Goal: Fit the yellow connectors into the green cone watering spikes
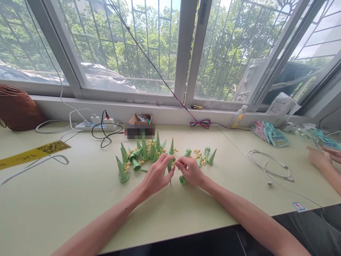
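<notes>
My left hand (159,173) is closed on a green plastic spike (169,165), whose pointed end shows below the fingers. Close beside it, my right hand (191,170) pinches a small yellow plastic piece (173,165) against the upper part of that spike. Behind and to the left of my hands stand several more green spikes (122,173), some upright and some lying over, with yellow pieces (127,166) among them. A green spike lies with its hollow end (182,180) showing under my right hand. More yellow pieces (197,154) are scattered to the right, near another upright spike (212,157).
A small box (146,119) and a power strip (106,125) stand at the back by the window. Coiled white cable (262,163) lies to the right. Beyond it are packaged items (270,134), a bottle (239,116) and another person's hands (319,159). A yellow tag (29,155) hangs at left.
</notes>
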Available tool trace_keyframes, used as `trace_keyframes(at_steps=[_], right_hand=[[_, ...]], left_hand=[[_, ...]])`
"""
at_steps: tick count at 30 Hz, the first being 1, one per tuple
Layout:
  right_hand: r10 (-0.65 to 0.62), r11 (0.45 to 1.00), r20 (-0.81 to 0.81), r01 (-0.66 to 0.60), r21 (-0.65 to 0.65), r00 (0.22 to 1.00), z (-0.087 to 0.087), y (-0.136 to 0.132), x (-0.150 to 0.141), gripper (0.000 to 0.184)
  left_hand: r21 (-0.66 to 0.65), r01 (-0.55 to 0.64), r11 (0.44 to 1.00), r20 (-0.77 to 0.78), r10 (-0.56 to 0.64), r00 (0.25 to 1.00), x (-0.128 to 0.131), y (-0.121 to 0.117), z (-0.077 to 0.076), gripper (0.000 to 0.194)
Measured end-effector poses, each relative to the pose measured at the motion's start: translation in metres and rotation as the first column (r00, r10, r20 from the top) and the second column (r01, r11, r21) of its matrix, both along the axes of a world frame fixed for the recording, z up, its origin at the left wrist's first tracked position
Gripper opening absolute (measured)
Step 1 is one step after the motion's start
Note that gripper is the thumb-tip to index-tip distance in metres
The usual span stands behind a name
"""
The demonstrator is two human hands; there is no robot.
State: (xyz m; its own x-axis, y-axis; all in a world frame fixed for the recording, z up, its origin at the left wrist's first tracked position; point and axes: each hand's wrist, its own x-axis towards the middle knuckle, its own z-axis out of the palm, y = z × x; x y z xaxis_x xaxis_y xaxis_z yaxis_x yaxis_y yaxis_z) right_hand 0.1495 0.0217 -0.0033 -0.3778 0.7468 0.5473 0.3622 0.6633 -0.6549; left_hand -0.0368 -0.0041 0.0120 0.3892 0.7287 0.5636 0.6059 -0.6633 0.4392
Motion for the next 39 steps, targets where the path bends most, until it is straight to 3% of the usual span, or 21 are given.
trace_keyframes(at_steps=[4,9,13,24,33,39], right_hand=[[-0.014,1.0,0.023,0.014,-0.013,1.0,0.0004,0.0006,0.0016,0.045],[0.013,1.0,-0.036,-0.013,-0.007,0.999,0.0054,-0.0016,0.0021,0.018],[0.043,0.999,-0.042,-0.043,0.001,0.998,0.0062,-0.0019,0.0018,0.013],[-0.009,1.0,0.036,0.009,0.01,0.999,-0.0007,0.0037,0.0032,0.034],[0.066,0.998,0.073,-0.067,0.017,0.995,0.0008,0.002,0.0047,0.015],[0.046,0.998,0.155,-0.051,0.032,0.987,0.0015,0.0017,0.005,0.035]], left_hand=[[0.008,0.004,1.0,-0.01,-0.004,1.0,0.0009,-0.0011,0.0004,0.023],[0.02,-0.023,1.0,-0.003,0.023,1.0,0.0005,0.0011,0.0007,0.024],[0.035,-0.044,0.998,-0.012,0.044,0.999,0.0003,0.0016,0.0014,0.024],[0.072,-0.08,0.994,-0.042,0.083,0.996,0.0011,0.0006,0.0033,0.025],[0.074,-0.079,0.994,-0.086,0.085,0.993,0.0001,0.0016,0.0004,0.023],[0.028,-0.019,0.999,-0.118,0.022,0.993,-0.0009,0.0023,-0.0001,0.023]])
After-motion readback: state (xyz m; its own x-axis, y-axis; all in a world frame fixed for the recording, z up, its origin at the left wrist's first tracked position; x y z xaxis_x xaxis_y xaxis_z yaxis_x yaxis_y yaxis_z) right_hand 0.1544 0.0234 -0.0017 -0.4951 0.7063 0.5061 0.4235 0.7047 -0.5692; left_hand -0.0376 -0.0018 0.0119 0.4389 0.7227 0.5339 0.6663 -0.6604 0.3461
